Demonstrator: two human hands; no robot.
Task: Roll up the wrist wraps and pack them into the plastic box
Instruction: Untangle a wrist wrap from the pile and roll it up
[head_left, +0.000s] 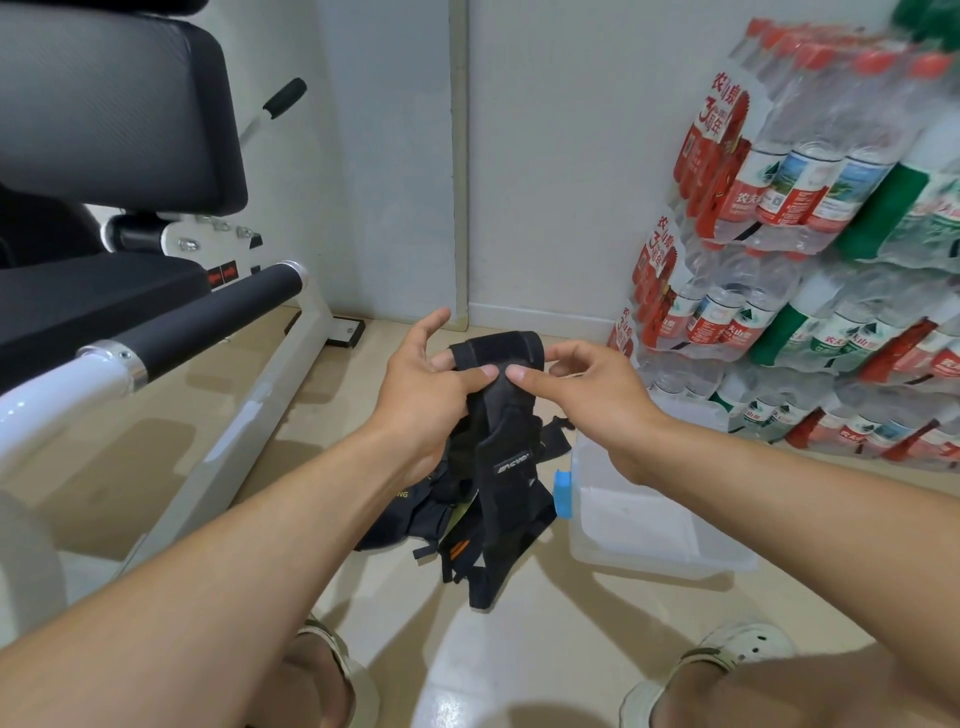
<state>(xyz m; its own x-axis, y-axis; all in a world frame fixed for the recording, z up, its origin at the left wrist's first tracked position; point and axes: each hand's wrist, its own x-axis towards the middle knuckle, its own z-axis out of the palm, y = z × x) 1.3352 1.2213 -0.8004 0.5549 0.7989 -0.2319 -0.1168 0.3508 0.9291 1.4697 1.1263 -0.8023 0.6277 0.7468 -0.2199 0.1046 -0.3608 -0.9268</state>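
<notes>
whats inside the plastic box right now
The clear plastic box on the floor shows only its pale bottom; no wrist wraps inside where visible. Its far end is covered by the right hand, so that corner cannot be checked.

Both bare forearms reach forward, raised. The left hand (421, 387) and right hand (587, 395) meet thumb tip to thumb tip, each pinching, remaining fingers loosely curled or spread.

The water-bottle packs (810, 218) read 农夫山泉, with a red "3" on their wrap; my wrist wrap's (506, 447) logo is unreadable.
</notes>
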